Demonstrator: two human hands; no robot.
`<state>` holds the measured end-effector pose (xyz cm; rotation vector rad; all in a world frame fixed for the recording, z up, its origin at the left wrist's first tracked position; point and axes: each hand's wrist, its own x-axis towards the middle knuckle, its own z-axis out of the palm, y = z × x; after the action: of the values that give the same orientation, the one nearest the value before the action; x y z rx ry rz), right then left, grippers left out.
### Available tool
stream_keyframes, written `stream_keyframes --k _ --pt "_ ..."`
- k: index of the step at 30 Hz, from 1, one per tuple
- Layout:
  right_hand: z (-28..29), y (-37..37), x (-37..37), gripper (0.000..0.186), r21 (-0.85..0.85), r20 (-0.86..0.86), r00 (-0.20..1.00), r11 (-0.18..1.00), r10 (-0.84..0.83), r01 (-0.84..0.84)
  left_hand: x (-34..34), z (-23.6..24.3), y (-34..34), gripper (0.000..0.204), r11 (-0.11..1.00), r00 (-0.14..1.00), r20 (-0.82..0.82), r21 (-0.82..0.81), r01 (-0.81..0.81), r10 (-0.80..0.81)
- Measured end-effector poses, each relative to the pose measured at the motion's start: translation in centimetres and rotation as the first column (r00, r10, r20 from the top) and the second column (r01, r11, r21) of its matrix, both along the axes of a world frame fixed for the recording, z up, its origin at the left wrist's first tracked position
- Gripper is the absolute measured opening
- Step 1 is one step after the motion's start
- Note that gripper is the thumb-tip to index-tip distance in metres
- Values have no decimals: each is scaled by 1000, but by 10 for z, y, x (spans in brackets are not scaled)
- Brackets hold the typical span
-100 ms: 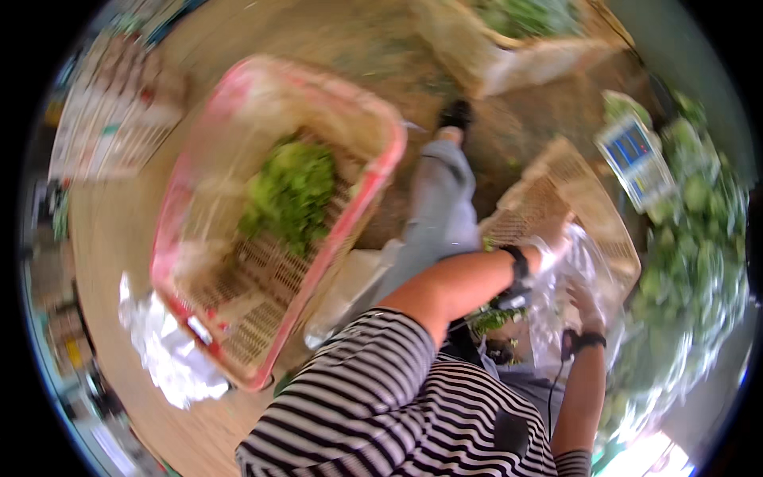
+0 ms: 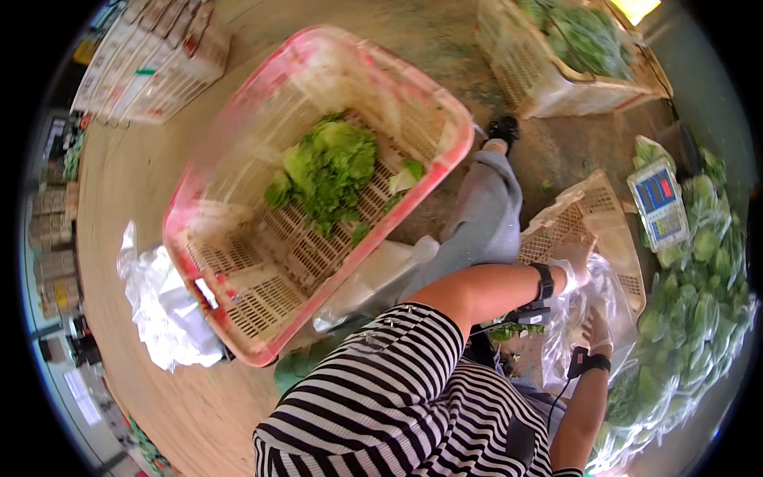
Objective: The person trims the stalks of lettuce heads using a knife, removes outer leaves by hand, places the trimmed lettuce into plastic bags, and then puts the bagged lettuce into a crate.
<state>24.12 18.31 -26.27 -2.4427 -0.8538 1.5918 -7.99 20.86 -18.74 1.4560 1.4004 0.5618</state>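
Note:
At right, my left hand (image 2: 574,262), in a pale thin glove, grips a clear plastic bag (image 2: 560,362) near its top. Just below it, my right hand (image 2: 596,327), also pale-gloved, lies against the crumpled bag with its fingers extended and apart. Behind both hands is a tilted beige plastic crate (image 2: 604,211). Loose green leaves (image 2: 505,332) lie beside the bag, partly hidden by my left arm. Both wrists carry black straps with small devices and cables.
A pink-rimmed crate (image 2: 457,151) holds lettuce (image 2: 326,171). Another crate (image 2: 528,99) with greens stands behind. A digital scale (image 2: 657,204) sits among bagged greens (image 2: 691,318) at right. White plastic (image 2: 167,310), stacked crates (image 2: 155,56) and my outstretched leg (image 2: 489,215) are also in view.
The view has turned and sharpened, so the scale, far crate and both hands appear further right and mostly lower. My hands remain at the plastic bag.

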Motion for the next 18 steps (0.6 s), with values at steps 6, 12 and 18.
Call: stream_keyframes --k 6,12,18 --pt "33 9 -39 32 32 1 930 929 369 -368 -142 114 -76 61 956 909 405 291 -27 -98" --pt "180 -42 -267 17 852 281 953 428 113 -302 -395 82 -105 18 587 690 243 382 -714 682" --pt "163 -49 -424 60 791 506 523 -127 686 -598 -561 -93 -128 37 332 225 -427 194 -923 876"
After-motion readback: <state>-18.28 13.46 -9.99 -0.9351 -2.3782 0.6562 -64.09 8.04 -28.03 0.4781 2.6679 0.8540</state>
